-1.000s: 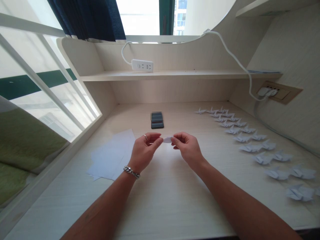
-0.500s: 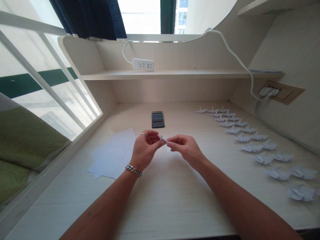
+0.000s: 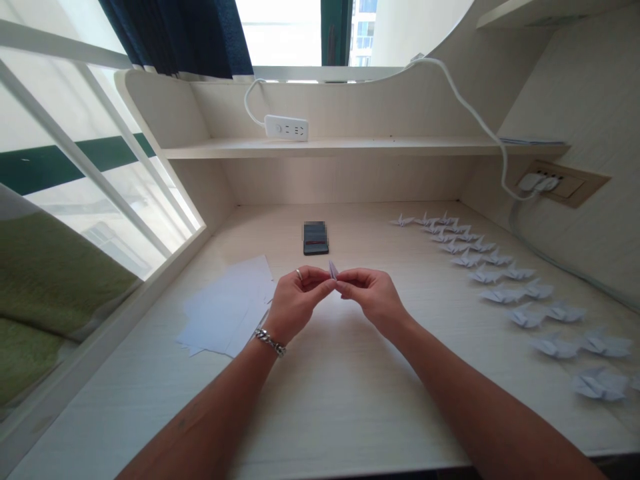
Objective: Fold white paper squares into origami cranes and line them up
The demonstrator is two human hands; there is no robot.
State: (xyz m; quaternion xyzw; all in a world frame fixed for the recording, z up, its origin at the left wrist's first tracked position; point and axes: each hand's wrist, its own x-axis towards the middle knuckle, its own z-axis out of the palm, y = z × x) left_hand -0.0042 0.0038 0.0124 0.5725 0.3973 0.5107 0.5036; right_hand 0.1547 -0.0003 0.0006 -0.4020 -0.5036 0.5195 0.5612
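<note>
Left hand point(image 3: 299, 300) and right hand point(image 3: 373, 298) close together above pale wood-grain desk point(image 3: 345, 407) — fingertips point(image 3: 345, 278) of both pinched narrow on small folded paper point(image 3: 333, 270), its point sticking up between them. Silver ring point(image 3: 299, 274) on left hand, chain bracelet point(image 3: 269, 342) on left wrist. Loose white paper sheets point(image 3: 225, 308) at 9 o'clock, just beside left hand. Dark phone point(image 3: 315, 239), partly blurred, at 12 o'clock. Rows of folded paper cranes point(image 3: 500, 280) from 2 to 4 o'clock, well apart. White power strip point(image 3: 286, 128) on shelf beyond.
</note>
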